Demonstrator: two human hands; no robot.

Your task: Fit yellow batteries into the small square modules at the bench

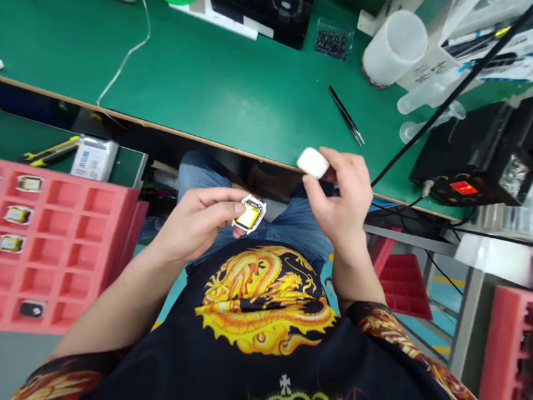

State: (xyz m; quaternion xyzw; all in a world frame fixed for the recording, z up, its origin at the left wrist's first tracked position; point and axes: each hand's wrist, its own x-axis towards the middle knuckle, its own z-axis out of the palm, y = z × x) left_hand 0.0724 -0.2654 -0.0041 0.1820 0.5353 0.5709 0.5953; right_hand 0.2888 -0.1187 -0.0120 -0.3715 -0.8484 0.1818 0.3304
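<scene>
One small white gadget (pixel 248 215), its yellow-edged inside showing, is pinched in the left grip (pixel 205 218). Across from it, the right grip (pixel 343 198) holds a white block (pixel 313 163) by one end. Beyond the right grip, tweezers (pixel 346 115) lie on the green table (pixel 239 90), and left of the left grip sits a pink tray (pixel 120 227)

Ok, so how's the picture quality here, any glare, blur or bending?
In the head view, the white piece in the right hand looks nearly washed out; also there, a faint sheen marks the green bench, and the pink tray at far right looks blurred and stretched.
</scene>
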